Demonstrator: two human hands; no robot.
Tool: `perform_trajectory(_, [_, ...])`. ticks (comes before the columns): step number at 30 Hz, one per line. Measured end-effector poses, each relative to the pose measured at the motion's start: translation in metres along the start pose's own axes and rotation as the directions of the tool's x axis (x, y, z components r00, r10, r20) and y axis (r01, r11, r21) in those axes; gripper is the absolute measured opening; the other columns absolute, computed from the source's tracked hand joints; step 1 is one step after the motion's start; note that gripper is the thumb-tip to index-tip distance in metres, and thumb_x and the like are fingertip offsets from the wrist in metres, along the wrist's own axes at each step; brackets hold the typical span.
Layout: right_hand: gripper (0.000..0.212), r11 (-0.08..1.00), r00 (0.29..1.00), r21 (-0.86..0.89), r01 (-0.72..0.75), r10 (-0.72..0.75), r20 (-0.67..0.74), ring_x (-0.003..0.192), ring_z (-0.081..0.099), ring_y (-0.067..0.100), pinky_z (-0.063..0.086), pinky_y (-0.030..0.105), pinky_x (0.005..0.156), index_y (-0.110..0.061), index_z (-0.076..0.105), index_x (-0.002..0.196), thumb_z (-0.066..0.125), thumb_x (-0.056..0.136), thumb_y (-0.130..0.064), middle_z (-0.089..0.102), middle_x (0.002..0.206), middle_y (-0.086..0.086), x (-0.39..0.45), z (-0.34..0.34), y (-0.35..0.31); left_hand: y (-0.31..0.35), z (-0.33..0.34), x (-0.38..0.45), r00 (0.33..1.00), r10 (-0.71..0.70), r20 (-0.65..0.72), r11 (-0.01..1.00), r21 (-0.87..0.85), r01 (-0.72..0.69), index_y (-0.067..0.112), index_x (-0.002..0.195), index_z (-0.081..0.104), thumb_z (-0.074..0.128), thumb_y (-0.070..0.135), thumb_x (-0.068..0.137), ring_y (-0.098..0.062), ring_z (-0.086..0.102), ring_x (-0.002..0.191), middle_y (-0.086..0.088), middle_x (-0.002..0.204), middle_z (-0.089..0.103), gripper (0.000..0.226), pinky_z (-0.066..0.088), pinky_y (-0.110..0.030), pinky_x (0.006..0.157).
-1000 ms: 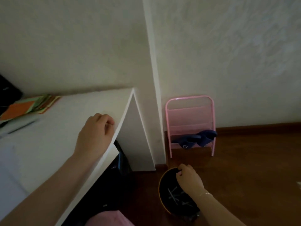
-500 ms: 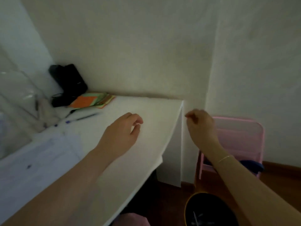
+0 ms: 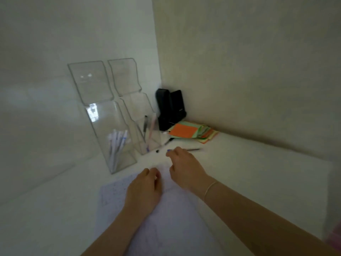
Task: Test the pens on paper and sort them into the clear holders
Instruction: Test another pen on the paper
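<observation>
Two clear holders stand at centre left: the left holder has a bunch of white pens, too blurred to count, and the right holder has about three pens. Two loose pens lie on the white desk above my hands, one by my fingertips and a dark one nearer the holders. Behind them sit a black stand and a stack of coloured notes. My left hand rests on the paper, fingers curled under, holding nothing I can see. My right hand reaches toward the loose pen, fingers loosely bent and spread, gripping nothing.
</observation>
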State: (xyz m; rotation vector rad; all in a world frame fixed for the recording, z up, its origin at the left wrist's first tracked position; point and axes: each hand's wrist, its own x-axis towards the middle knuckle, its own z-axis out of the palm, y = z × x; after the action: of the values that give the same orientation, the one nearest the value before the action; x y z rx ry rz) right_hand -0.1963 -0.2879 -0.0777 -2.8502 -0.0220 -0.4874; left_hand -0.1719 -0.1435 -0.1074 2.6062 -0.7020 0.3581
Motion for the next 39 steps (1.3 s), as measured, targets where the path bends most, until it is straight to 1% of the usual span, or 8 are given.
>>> perform_trajectory(13, [0.032,0.911,0.971,-0.393,-0.128,0.195,0.135,0.123,0.044,0.028,0.035,0.037,0.100,-0.010,0.050,0.124,0.041,0.094,-0.011,0.046,0.132,0.012,0.082,0.032,0.020,-0.013,0.016,0.006,0.988,0.118,-0.098,0.989,-0.073,-0.126,0.020,0.092,0.054,0.033,0.027,0.088,-0.015,0.053,0.068,0.002,0.079,0.059,0.023,0.031,-0.021,0.052])
perform_trajectory(18, [0.028,0.977,0.986,0.186,-0.106,0.127,-0.104,0.093,0.055,0.025,0.041,0.027,0.079,-0.012,0.065,0.109,0.046,0.092,-0.002,0.056,0.104,0.008,0.082,0.014,0.022,-0.013,0.011,0.008,1.000,0.012,-0.019,0.989,-0.147,-0.015,0.023,0.097,0.052,0.038,0.024,0.091,-0.013,0.055,0.080,0.005,0.088,0.060,0.016,0.041,-0.026,0.067])
perform_trajectory(21, [0.019,0.684,0.971,0.721,-0.112,0.229,-0.066,0.065,0.055,0.015,0.047,0.025,0.059,-0.019,0.060,0.096,0.051,0.093,-0.002,0.053,0.086,0.007,0.069,-0.010,0.007,-0.013,0.003,0.010,0.992,-0.076,0.098,0.964,-0.246,0.098,0.027,0.092,0.053,0.043,0.025,0.089,-0.012,0.056,0.074,0.008,0.077,0.059,0.011,0.045,-0.028,0.069])
perform_trajectory(23, [0.016,0.454,0.968,0.880,-0.139,0.249,0.025,0.053,0.054,0.011,0.045,0.022,0.047,-0.020,0.059,0.098,0.052,0.094,-0.006,0.054,0.081,0.006,0.055,-0.022,-0.003,-0.013,-0.002,0.015,0.974,-0.120,0.194,0.932,-0.316,0.178,0.030,0.090,0.053,0.046,0.025,0.088,-0.010,0.055,0.068,0.010,0.071,0.055,0.008,0.043,-0.025,0.064])
perform_trajectory(27, [0.016,0.160,0.934,0.945,-0.284,0.269,0.235,0.040,0.038,0.011,0.025,0.017,0.037,-0.021,0.060,0.097,0.049,0.096,-0.011,0.053,0.066,0.005,0.030,-0.029,-0.015,-0.010,-0.020,0.028,0.925,-0.252,0.285,0.644,-0.664,0.380,0.022,0.089,0.056,0.055,0.010,0.085,-0.015,0.060,0.066,0.000,0.078,0.062,0.012,0.045,-0.020,0.056])
perform_trajectory(31, [0.009,-0.160,0.871,0.923,-0.350,0.308,0.383,0.035,0.026,0.008,0.017,0.016,0.032,-0.011,0.054,0.084,0.052,0.093,-0.010,0.043,0.056,0.002,0.019,-0.024,-0.024,-0.003,-0.052,0.032,0.887,-0.139,0.439,0.414,-0.788,0.455,0.006,0.103,0.059,0.057,0.006,0.086,-0.018,0.067,0.080,-0.008,0.088,0.069,0.017,0.050,-0.028,0.077])
perform_trajectory(36, [0.045,-0.470,0.803,0.873,-0.134,0.465,0.374,0.036,0.026,0.012,0.027,0.025,0.039,-0.018,0.027,0.054,0.054,0.089,-0.007,0.024,0.045,0.000,0.017,-0.016,-0.036,0.001,-0.062,0.020,0.732,0.182,0.657,0.636,-0.646,0.422,0.007,0.101,0.063,0.056,0.025,0.091,-0.014,0.068,0.086,-0.006,0.094,0.071,0.022,0.053,-0.027,0.085])
perform_trajectory(39, [0.045,-0.325,0.826,0.923,-0.207,0.448,0.343,0.040,0.039,0.013,0.030,0.025,0.043,-0.015,0.049,0.045,0.060,0.089,-0.021,0.044,0.048,-0.001,0.014,-0.015,-0.040,0.001,-0.061,0.020,0.774,0.153,0.614,0.678,-0.635,0.370,0.008,0.099,0.065,0.048,0.028,0.096,-0.009,0.050,0.059,0.004,0.066,0.054,0.027,0.045,-0.021,0.061])
